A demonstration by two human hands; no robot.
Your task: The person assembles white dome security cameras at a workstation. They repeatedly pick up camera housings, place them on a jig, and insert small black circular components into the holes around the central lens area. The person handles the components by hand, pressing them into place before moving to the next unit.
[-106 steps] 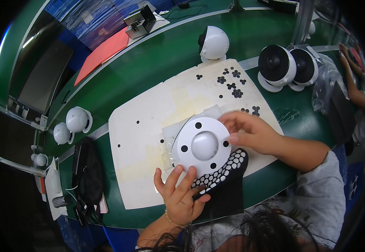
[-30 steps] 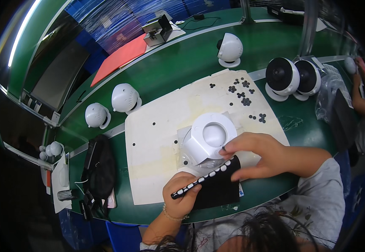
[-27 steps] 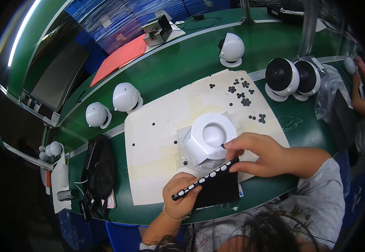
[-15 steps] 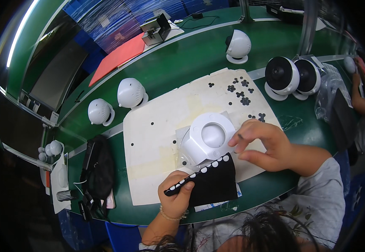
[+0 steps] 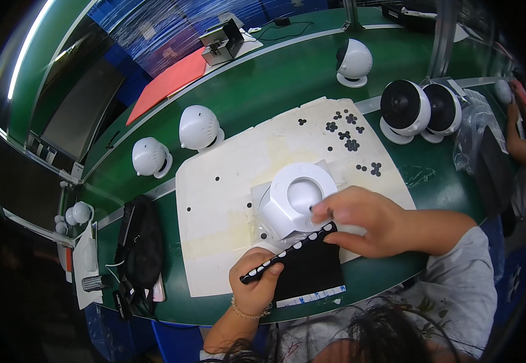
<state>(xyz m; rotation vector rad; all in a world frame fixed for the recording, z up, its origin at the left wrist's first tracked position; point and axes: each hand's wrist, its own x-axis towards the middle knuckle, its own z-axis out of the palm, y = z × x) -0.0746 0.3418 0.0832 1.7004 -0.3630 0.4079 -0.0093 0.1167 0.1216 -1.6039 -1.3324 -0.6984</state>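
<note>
My left hand [image 5: 255,279] grips a black sheet [image 5: 311,269] at its left end, thumb on top. White round spots line the sheet's folded upper edge. My right hand [image 5: 372,221] is bent over a white plastic housing [image 5: 281,222] with a round ring opening. At its index fingertip shows a small black round pad [image 5: 311,209], close to the ring's lower right rim. The right fingers are somewhat blurred. The housing rests on clear film on a cream-coloured board [image 5: 214,254].
Loose black pads [image 5: 352,145] lie on the board's far right part. Several white round devices stand beyond it, including one with a black face [image 5: 403,106] at the right. A black bag [image 5: 139,245] lies at the left, crumpled clear plastic [image 5: 468,139] at the right.
My right hand has moved left and slightly down, from beside the housing to over its ring. The white devices along the back have shifted to the right.
</note>
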